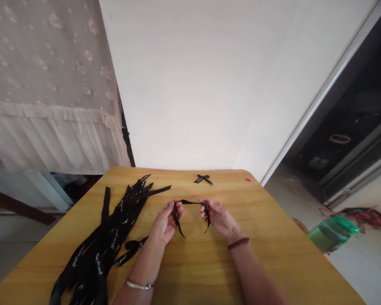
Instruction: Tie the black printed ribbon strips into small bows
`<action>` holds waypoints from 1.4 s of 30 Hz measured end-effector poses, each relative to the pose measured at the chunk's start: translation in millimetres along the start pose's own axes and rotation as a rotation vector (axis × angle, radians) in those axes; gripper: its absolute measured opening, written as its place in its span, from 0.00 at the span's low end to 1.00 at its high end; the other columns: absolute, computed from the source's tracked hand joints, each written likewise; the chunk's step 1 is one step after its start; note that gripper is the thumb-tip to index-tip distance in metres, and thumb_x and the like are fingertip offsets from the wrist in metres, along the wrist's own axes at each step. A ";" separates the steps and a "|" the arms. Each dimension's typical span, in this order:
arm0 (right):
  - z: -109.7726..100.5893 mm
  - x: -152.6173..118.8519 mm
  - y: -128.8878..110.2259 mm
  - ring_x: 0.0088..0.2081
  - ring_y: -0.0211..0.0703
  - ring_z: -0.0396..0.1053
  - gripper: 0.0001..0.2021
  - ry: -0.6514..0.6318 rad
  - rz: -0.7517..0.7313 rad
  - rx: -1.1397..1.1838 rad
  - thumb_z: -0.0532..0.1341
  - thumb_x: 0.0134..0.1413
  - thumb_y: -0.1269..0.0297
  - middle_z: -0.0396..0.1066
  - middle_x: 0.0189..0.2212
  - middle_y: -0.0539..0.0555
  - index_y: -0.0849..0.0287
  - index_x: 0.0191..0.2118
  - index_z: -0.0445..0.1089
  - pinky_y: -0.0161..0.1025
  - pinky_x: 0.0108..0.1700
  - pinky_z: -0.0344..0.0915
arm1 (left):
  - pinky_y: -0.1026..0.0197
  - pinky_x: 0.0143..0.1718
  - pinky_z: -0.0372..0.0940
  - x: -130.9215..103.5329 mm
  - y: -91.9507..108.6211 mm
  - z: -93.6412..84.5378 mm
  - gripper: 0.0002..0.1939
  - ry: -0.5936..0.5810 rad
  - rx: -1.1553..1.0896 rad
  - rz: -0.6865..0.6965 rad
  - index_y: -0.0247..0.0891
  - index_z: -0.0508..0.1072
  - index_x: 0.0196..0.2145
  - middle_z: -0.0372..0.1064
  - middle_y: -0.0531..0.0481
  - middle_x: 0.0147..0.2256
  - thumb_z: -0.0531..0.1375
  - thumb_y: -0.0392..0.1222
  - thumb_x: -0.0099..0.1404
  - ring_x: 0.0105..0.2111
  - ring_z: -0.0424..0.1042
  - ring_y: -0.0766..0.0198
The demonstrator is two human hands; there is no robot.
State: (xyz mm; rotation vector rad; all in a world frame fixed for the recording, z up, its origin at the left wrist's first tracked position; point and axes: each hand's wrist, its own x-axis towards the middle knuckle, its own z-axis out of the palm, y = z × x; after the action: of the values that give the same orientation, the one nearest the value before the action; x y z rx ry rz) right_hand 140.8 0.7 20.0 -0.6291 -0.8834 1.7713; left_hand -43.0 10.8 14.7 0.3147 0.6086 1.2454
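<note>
A narrow black ribbon [190, 202] stretches between my two hands above the wooden table [260, 258]. My left hand [167, 222] pinches it near one end, and a tail hangs down from the fingers. On the other side my right hand [220, 218] grips the ribbon too, with its second tail dangling below. Left of my left forearm lies a long pile of black ribbons [114, 237] with white lettering. Beyond my hands, near the far edge, rests a small tied black bow [203, 179].
A small red piece [248, 180] lies by the table's far right corner. Behind the table rises a white panel [193, 84]. A lace curtain [51, 84] hangs at left. To the right, below table height, is a green translucent container [333, 233].
</note>
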 end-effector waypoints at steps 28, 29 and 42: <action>-15.7 2.3 1.3 0.38 0.36 0.69 0.14 -0.031 -0.027 0.188 0.56 0.48 0.70 0.71 0.38 0.50 0.57 0.44 0.65 0.30 0.31 0.65 | 0.61 0.40 0.65 -4.8 -3.8 2.1 0.12 -0.212 0.058 -0.031 0.35 0.70 0.38 0.71 0.49 0.37 0.57 0.28 0.54 0.37 0.71 0.65; -15.8 2.4 1.4 0.38 0.36 0.69 0.14 -0.033 -0.032 0.192 0.56 0.49 0.70 0.71 0.38 0.50 0.57 0.44 0.65 0.30 0.31 0.66 | 0.61 0.40 0.65 -4.8 -4.0 2.2 0.12 -0.208 0.056 -0.030 0.35 0.70 0.38 0.71 0.49 0.37 0.57 0.28 0.54 0.37 0.71 0.65; -15.2 3.1 3.3 0.39 0.37 0.69 0.16 -0.060 -0.060 0.188 0.60 0.46 0.71 0.71 0.39 0.49 0.54 0.44 0.65 0.31 0.31 0.67 | 0.64 0.36 0.67 -4.4 -6.3 4.7 0.09 -0.117 0.059 -0.014 0.34 0.71 0.33 0.72 0.50 0.33 0.57 0.27 0.54 0.33 0.72 0.67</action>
State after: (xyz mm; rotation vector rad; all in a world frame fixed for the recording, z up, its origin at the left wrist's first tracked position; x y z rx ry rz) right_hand 149.4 7.1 8.2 -0.4245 -0.7572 1.8014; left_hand -36.2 5.2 16.3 0.4291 0.5470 1.1885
